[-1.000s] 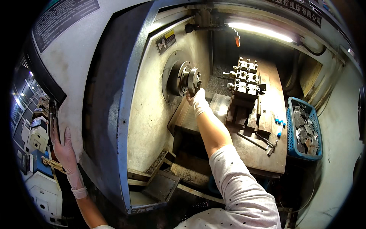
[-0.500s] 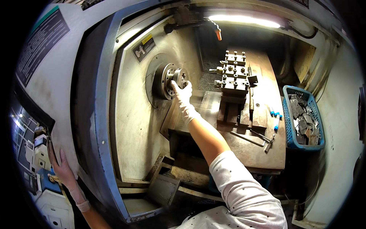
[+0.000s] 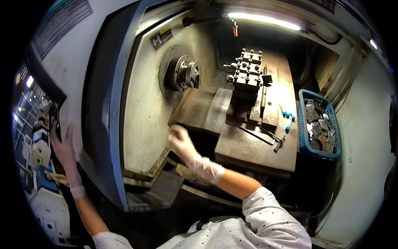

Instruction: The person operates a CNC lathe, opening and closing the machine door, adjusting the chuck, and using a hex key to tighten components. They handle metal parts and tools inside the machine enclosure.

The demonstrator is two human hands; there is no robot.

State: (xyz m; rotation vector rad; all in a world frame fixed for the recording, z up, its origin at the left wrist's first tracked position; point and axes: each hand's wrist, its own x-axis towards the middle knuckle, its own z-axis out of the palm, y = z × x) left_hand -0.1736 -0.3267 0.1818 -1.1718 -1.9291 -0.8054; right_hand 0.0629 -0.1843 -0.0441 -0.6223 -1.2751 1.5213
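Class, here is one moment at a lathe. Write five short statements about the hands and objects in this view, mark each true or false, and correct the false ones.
1. The gloved right hand grips the round metal chuck. False: it is well below and apart from it.
2. The blue plastic basket holds grey metal pieces. True.
3. The basket sits left of the chuck. False: far right.
4. The gloved left hand rests on the machine's outer panel. True.
5. A lit lamp strip glows above. True.
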